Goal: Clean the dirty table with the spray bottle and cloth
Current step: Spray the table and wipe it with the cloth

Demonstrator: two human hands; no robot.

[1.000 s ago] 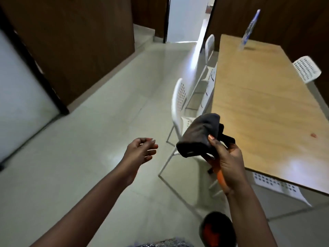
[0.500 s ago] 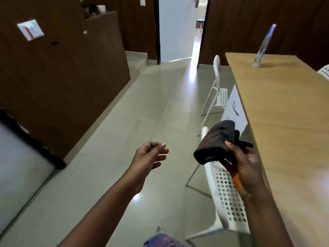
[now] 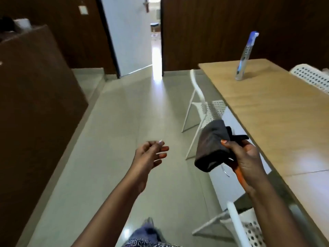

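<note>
While the right hand [image 3: 246, 159] is gripping a bunched dark cloth [image 3: 211, 147] beside the wooden table [image 3: 277, 111], the left hand [image 3: 149, 155] is hanging loosely curled, holding nothing. At the table's far end, 1 spray bottle [image 3: 244, 57] is standing upright.

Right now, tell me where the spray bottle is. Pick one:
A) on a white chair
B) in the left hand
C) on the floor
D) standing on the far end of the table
D: the spray bottle stands on the far end of the wooden table, untouched, while the right hand grips the cloth.
</note>
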